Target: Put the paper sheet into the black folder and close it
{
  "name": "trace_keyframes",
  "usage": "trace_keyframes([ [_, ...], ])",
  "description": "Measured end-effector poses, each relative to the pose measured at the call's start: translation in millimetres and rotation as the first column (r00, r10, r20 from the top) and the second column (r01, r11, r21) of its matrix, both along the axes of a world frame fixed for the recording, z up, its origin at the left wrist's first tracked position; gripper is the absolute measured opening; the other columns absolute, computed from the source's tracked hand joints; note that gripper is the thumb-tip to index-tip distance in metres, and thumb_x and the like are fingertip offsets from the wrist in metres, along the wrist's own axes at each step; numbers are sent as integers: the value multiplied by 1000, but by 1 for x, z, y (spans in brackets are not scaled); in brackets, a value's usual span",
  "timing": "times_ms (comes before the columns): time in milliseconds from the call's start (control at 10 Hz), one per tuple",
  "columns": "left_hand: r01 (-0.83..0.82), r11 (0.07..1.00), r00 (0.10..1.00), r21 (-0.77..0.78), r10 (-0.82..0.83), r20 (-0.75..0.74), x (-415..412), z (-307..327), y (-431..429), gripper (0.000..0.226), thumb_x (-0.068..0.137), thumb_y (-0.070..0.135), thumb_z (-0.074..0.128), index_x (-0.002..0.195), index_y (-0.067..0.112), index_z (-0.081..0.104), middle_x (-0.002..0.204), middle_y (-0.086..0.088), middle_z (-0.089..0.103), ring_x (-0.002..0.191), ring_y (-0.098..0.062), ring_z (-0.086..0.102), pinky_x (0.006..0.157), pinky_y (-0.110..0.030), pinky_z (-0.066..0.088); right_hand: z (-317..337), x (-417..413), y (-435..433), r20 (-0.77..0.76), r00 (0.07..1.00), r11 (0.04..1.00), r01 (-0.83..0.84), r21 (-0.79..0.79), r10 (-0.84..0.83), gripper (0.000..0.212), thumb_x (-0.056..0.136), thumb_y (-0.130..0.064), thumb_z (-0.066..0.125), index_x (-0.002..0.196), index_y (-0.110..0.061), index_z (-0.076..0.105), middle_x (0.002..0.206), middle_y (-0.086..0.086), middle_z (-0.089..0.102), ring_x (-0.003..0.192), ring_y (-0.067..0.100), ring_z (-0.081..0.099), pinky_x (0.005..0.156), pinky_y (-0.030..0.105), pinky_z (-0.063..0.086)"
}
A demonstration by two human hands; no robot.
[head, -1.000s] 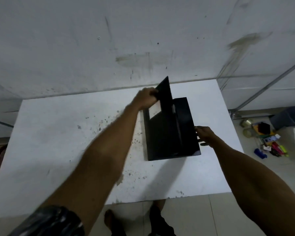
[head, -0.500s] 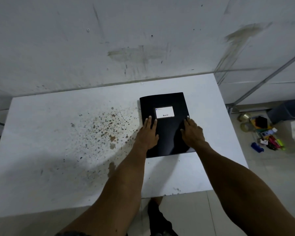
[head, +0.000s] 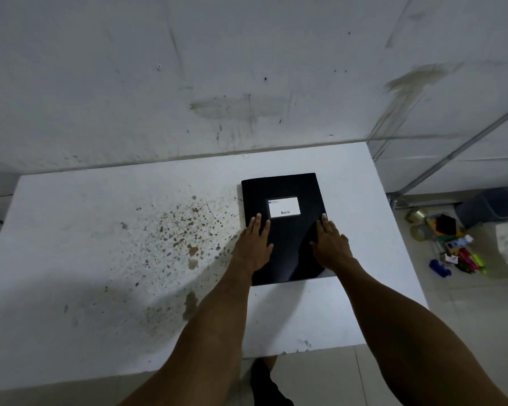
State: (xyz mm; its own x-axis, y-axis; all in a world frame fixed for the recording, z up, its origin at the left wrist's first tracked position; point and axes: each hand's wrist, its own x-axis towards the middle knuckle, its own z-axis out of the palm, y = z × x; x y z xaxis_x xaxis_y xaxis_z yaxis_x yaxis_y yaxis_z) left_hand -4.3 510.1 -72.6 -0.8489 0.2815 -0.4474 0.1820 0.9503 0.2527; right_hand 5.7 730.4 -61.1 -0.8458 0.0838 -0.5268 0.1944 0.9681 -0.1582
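The black folder [head: 288, 230] lies shut and flat on the white table [head: 100, 230], toward its right half, cover up. Both hands are down on it, palms flat. The left hand [head: 254, 247] rests on the folder's left edge, its fingers [head: 257, 222] stretched out straight and lying close together, the thumb splayed a little toward the middle of the cover. The right hand [head: 332, 246] rests on the folder's right edge in the same way, fingers extended and side by side, thumb pointing inward. Neither hand grips anything; they only press flat on the cover.

Just beyond the left fingertips, and between the two hands' fingertips, sits a white label [head: 284, 206] stuck to the cover, with small print too fine to read. The bare black cover shows between the two thumbs and catches a dull shine. No paper shows at any edge of the folder.

Out to the left of the left fingers, the tabletop is speckled with brown stains [head: 185, 232], thickest near that hand and thinning away from it. Past the right fingers, off the table's right edge and down on the floor, lies a heap of small coloured things [head: 452, 250] beside a dark bin [head: 486, 206]. Beyond all the fingertips, the table's far edge meets a scuffed grey wall [head: 217, 83].
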Motion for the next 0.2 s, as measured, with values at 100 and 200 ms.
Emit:
trace_keyframes([
  [100, 15, 1000, 1000, -4, -15, 11, -5, 16, -8, 69, 100, 40, 38, 158, 18, 8, 167, -11, -6, 156, -27, 2, 125, -45, 16, 17, -3, -9, -4, 998, 997, 66, -25, -67, 70, 98, -35, 46, 156, -10, 15, 166, 7, 5, 153, 27, 8, 118, 56, 25],
  [200, -29, 999, 997, 13, 30, -78, -22, 58, -27, 67, 100, 41, 36, 157, 16, 13, 167, -13, -1, 156, -26, 4, 125, -46, 10, 63, -15, -34, -148, 981, 990, 116, -76, -126, 69, 98, -37, 45, 155, -9, 17, 166, 10, 9, 153, 27, 10, 118, 56, 24],
])
